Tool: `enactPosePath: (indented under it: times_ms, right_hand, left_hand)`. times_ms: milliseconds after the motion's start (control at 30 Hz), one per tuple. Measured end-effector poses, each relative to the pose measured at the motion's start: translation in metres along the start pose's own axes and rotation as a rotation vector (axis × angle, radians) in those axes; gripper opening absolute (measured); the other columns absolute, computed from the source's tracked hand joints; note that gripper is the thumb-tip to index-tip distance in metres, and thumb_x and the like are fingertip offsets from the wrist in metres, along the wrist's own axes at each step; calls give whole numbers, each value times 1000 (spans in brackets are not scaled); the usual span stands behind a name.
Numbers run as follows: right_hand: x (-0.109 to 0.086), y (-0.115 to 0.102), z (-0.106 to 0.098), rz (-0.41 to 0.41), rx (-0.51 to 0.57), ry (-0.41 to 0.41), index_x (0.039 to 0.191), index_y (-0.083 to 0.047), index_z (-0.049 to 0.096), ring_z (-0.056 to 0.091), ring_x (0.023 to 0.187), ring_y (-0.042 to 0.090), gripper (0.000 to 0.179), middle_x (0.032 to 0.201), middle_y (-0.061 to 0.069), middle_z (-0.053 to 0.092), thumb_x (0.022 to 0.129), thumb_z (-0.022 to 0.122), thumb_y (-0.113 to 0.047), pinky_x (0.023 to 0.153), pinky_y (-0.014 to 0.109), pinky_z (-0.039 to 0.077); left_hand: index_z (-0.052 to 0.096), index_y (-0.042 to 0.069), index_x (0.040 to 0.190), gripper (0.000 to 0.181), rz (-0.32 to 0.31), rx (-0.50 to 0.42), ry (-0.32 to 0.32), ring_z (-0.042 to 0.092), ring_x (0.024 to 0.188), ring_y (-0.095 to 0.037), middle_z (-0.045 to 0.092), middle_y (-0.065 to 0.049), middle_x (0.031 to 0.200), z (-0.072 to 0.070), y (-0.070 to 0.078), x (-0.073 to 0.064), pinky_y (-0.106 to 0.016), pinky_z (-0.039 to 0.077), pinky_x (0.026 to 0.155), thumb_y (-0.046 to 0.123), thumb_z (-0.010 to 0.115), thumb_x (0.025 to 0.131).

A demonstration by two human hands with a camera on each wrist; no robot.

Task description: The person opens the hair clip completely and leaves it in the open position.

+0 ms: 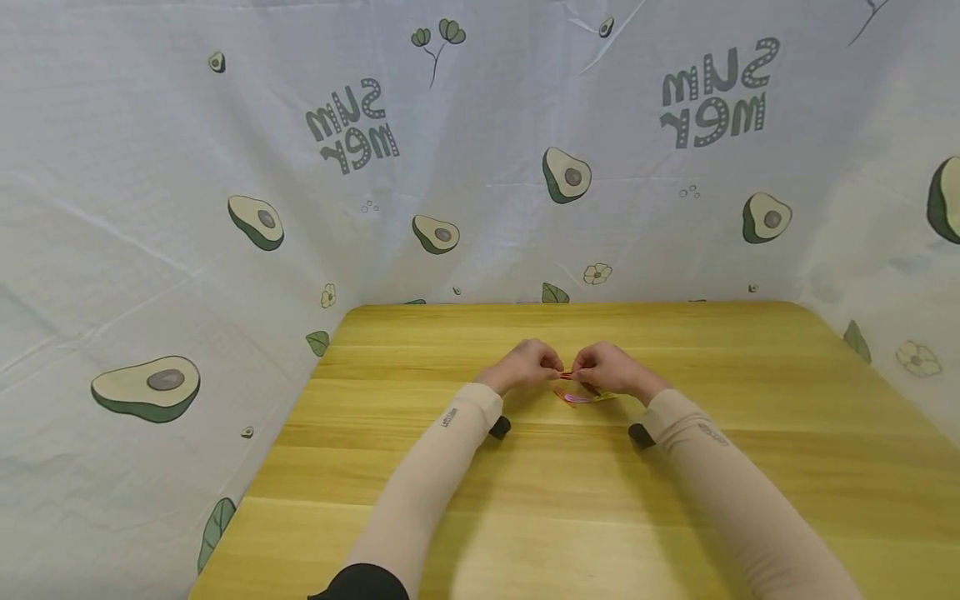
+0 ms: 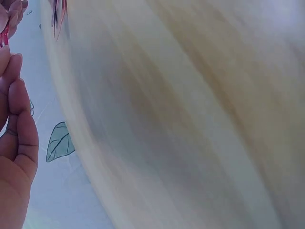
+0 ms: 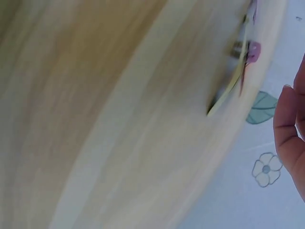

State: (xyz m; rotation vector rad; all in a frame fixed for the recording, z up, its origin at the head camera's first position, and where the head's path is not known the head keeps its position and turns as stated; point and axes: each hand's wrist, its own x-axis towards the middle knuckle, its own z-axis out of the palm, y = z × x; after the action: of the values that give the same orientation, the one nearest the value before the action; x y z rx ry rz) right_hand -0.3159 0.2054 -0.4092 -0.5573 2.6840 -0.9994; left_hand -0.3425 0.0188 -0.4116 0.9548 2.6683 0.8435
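Over the far half of the table, my left hand (image 1: pixel 528 364) and right hand (image 1: pixel 611 367) are close together, fingertips facing each other. Between them stretches a thin red strand (image 1: pixel 567 376), one end pinched by each hand. The left wrist view shows this glossy red strand (image 2: pixel 5 36) at the left fingertips. Just below the hands lies a small group of thin coloured strips (image 1: pixel 577 399), red, pink and yellow. In the right wrist view a yellow strip (image 3: pixel 237 74) lies beside a pink piece (image 3: pixel 254 51); the right hand (image 3: pixel 289 124) shows only in part.
The wooden table (image 1: pixel 555 508) reaches back to a pale curtain (image 1: pixel 480 108) printed with avocados, which also hangs along both sides. Black wrist bands (image 1: pixel 500 428) sit under both cream sleeves (image 1: pixel 431 467).
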Motion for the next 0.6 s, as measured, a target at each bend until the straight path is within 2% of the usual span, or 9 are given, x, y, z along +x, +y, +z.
enactPosePath:
  times_ms: [133, 367, 533, 600]
  right_hand:
    - [-2, -7, 1, 9, 11, 21, 84, 2, 62, 45, 49, 13, 15, 64, 19, 57, 86, 57, -13, 49, 26, 39]
    - [-5, -16, 4, -3, 11, 51, 86, 2, 62, 44, 48, 11, 16, 65, 17, 56, 86, 56, -13, 47, 26, 38]
    - [-5, -18, 9, -46, -12, 82, 84, 0, 63, 47, 56, 13, 15, 76, 15, 63, 86, 57, -13, 53, 25, 40]
    - [-5, -20, 11, -65, -19, 93, 83, 0, 64, 50, 60, 14, 13, 77, 13, 64, 86, 58, -12, 57, 25, 41]
  left_hand:
    - [69, 20, 84, 8, 5, -17, 20, 56, 74, 0, 65, 11, 80, -1, -3, -4, -15, 45, 65, 19, 61, 84]
    - [69, 20, 79, 8, -7, -64, 70, 57, 71, -1, 65, 12, 74, -1, -6, -10, -17, 46, 62, 25, 64, 82]
    - [70, 18, 79, 9, -16, -94, 83, 57, 70, -1, 66, 11, 74, 0, -7, -16, -17, 46, 62, 24, 63, 82]
    - [71, 16, 81, 11, -18, -121, 80, 57, 69, -2, 67, 8, 76, 0, -8, -19, -18, 46, 61, 23, 63, 82]
